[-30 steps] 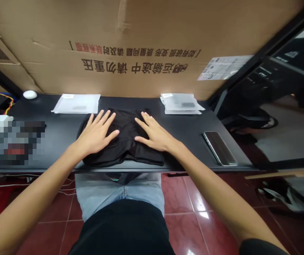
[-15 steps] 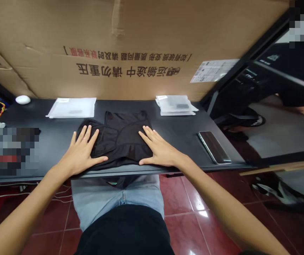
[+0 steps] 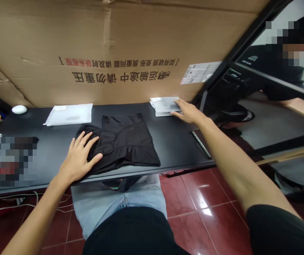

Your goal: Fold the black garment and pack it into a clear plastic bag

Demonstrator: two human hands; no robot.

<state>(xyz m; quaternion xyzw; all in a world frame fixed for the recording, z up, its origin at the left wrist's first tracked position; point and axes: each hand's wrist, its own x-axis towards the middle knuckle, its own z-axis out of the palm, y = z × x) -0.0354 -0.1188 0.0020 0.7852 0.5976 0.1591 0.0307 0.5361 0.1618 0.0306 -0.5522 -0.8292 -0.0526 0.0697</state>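
Observation:
A black cloth garment [image 3: 130, 141] lies spread on the dark table [image 3: 173, 148], close to its front edge. My left hand [image 3: 81, 156] rests on the garment's left part with its fingers spread. At the back right, my right hand [image 3: 187, 111] is at the right end of a small stack of frosted plastic packets [image 3: 164, 106]. Its fingertips touch the packets, with thumb and fingers apart. Another frosted packet [image 3: 70, 115] lies at the back left, beyond my left hand.
A large cardboard box [image 3: 125, 42] stands behind the table. A phone [image 3: 201, 143] lies at the right, partly under my right forearm. A white rounded object [image 3: 19, 109] sits back left. Another person [image 3: 271, 67] is beyond the frame at right.
My right hand has left the garment and moved back and right to the stacked packets. My left hand remains on the garment. The view has shifted slightly.

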